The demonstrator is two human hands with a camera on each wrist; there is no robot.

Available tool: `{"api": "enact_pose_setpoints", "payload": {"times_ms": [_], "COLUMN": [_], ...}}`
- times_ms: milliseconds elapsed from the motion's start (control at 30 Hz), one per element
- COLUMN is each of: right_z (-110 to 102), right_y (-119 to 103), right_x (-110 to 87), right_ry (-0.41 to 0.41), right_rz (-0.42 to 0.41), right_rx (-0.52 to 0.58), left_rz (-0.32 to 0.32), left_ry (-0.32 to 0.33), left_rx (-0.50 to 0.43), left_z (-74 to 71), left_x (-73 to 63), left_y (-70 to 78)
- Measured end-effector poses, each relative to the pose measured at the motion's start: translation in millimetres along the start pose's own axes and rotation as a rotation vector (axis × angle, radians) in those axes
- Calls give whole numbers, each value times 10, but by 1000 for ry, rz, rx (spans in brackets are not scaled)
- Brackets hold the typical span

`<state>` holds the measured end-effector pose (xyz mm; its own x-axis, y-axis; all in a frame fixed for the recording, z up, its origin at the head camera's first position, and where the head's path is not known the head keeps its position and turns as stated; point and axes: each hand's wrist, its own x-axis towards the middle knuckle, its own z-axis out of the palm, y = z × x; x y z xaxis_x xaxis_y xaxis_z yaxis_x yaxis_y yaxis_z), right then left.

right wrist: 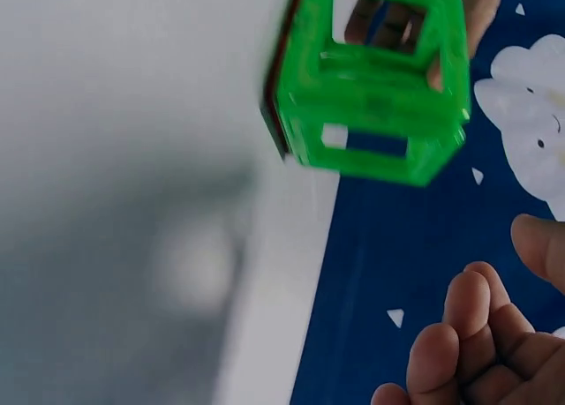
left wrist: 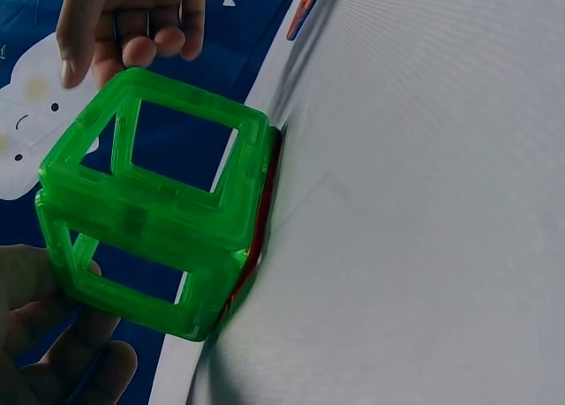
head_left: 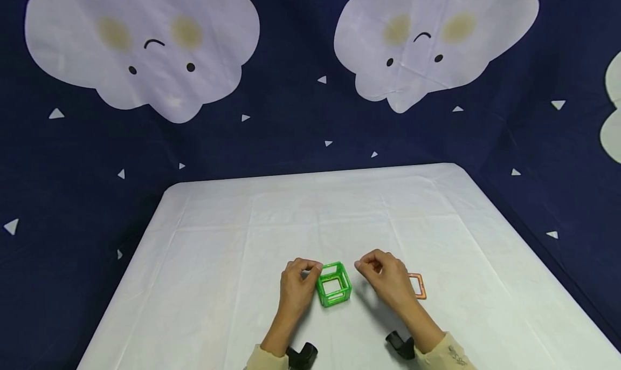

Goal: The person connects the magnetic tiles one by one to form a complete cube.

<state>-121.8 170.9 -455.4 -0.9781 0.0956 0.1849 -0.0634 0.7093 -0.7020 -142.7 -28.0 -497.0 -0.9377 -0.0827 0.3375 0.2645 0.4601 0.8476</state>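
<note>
A green cube of open-framed magnetic tiles [head_left: 335, 300] stands on the white table, with a dark red edge along its base in the left wrist view. My left hand [head_left: 297, 286] is at the cube's upper left corner, thumb and forefinger pinching its rim. To the cube's right, my right hand [head_left: 388, 281] hovers apart from it with loosely bent fingers and holds nothing. In the right wrist view its thumb [right wrist: 540, 246] is separated from the fingers. An orange square tile frame [head_left: 423, 286] lies beside the right hand, which partly covers it.
White cloth covers the table [head_left: 218, 262]. Behind it hangs a dark blue curtain [head_left: 291, 143] with clouds and small white triangles. Black wrist cameras [head_left: 303, 356] sit at both wrists, near the table surface.
</note>
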Motion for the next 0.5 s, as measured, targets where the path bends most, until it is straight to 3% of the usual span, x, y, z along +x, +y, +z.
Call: {"api": "enact_pose_setpoints", "payload": {"times_ms": [367,500], "right_z": [-249,-327], "right_y": [160,223], "right_x": [-5,0], "right_ry": [3,-1], "right_rz": [-130,-137], "right_rx": [-88,-104], "left_rz": [-29,-19], "left_ry": [-48,-58], "left_rx": [10,18], "left_z": [-8,-12], "left_x": [25,33], "left_y": [15,13]}}
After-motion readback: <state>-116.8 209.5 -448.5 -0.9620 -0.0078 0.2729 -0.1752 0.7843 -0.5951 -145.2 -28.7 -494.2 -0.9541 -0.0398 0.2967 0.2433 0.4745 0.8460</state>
